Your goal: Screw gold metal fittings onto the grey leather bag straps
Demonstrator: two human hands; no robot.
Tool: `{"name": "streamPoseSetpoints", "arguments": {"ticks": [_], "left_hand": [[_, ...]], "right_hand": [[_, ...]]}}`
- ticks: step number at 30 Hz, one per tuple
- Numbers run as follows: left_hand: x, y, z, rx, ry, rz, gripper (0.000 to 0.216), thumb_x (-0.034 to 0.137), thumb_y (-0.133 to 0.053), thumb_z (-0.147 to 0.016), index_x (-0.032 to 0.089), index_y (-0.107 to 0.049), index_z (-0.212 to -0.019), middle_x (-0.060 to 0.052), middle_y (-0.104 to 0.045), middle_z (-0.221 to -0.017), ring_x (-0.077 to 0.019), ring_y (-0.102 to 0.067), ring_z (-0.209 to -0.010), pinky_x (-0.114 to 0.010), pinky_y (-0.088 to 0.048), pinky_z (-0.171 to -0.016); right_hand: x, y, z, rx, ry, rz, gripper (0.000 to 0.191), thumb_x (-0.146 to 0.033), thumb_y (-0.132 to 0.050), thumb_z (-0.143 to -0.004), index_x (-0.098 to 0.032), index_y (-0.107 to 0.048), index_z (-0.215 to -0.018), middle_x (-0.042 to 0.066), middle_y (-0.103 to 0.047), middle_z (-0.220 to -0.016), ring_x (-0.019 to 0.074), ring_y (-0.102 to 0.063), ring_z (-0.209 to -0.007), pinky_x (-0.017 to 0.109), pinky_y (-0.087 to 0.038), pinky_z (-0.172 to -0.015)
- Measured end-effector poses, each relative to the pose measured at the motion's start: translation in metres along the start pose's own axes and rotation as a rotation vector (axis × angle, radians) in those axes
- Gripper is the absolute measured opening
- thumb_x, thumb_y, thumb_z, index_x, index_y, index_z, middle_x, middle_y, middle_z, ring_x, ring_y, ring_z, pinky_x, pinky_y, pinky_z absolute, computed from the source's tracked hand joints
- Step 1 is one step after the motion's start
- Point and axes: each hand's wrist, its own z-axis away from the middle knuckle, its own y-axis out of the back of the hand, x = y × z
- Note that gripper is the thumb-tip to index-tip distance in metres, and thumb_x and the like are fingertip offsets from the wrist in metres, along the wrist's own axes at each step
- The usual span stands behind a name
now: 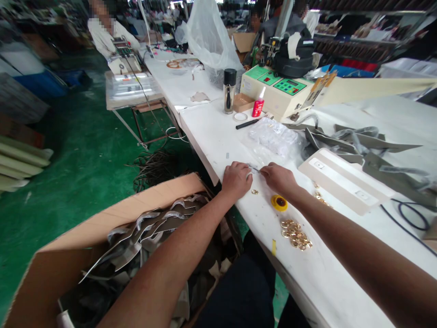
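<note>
Right hand [278, 177] pinches thin item [255, 169]; left hand [236, 181], can't tell; one carton [112, 213] near left; one green-topped machine [273, 98], two bottles [229, 94] far.

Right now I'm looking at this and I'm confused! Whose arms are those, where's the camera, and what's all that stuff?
There's no robot here, just a person's two bare hands. There is one picture, from a camera worn on that person's head, looking forward and down. The left hand is low over the white table. The right hand seems to pinch a slim dark item, too small to name. Nearer us are a round yellow thing and a pile of shiny gold-coloured pieces. Farther back are a red bottle and a machine with a green panel. Beside the table, a cardboard box holds greyish pieces.
</note>
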Motion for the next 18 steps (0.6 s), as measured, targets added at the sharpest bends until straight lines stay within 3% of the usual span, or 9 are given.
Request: {"name": "streamPoseSetpoints", "arguments": {"ticks": [5,9,18], "left_hand": [[0.001,0.001,0.001,0.019,-0.002,0.008,0.022,0.028,-0.063,-0.096,0.021,-0.076,-0.112,-0.006,-0.075,-0.122,-0.0271,-0.058,-0.117,-0.046,-0.048,-0.094],[-0.001,-0.002,0.001,0.012,0.000,0.006,0.024,0.029,-0.061,-0.098,0.022,-0.076,-0.114,-0.007,-0.074,-0.124,-0.0269,-0.057,-0.120,-0.045,-0.047,-0.096],[-0.003,-0.005,0.001,0.021,0.016,0.018,0.023,0.029,-0.062,-0.097,0.024,-0.077,-0.113,-0.005,-0.075,-0.124,-0.0259,-0.057,-0.120,-0.043,-0.047,-0.097]], "right_hand": [[0.016,-0.006,0.011,0.115,0.024,-0.172,0.027,-0.032,-0.053,-0.103,-0.025,-0.078,-0.109,0.006,-0.073,-0.110,0.0208,-0.067,-0.094,0.029,-0.044,-0.073],[0.007,-0.006,-0.001,0.227,0.044,-0.252,0.026,-0.034,-0.055,-0.103,-0.024,-0.077,-0.114,0.005,-0.074,-0.110,0.0203,-0.067,-0.096,0.028,-0.045,-0.076],[-0.008,0.001,-0.001,0.100,0.030,0.073,0.031,-0.035,-0.050,-0.104,-0.031,-0.079,-0.113,0.004,-0.072,-0.114,0.0194,-0.066,-0.085,0.030,-0.037,-0.063]]}}
